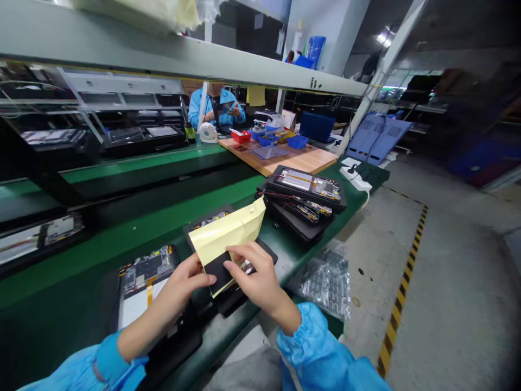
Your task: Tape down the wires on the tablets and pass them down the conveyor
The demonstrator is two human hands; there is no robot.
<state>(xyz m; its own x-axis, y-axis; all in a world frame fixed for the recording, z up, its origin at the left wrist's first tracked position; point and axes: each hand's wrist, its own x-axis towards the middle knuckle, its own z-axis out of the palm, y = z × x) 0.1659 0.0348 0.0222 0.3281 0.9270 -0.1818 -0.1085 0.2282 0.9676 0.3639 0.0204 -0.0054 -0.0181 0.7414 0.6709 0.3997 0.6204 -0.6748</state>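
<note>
Left hand (pixel 185 282) and right hand (pixel 254 277) both pinch a black pad (pixel 217 269) stuck to a yellow backing sheet (pixel 228 231) (its far corner curls upward), above an open tablet (pixel 211 220) near the green bench's (pixel 122 233) front edge.

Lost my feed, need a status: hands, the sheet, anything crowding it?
Left hand and right hand both pinch the yellow sheet. Black pad on its underside. Opened tablet beside, stacked tablets apart.

Both forearms, in blue sleeves with elastic cuffs, reach forward from the lower edge. The left hand (pixel 179 285) pinches with thumb and fingers extended. The right hand (pixel 256 277), palm down, presses curled fingertips close beside it.
</note>
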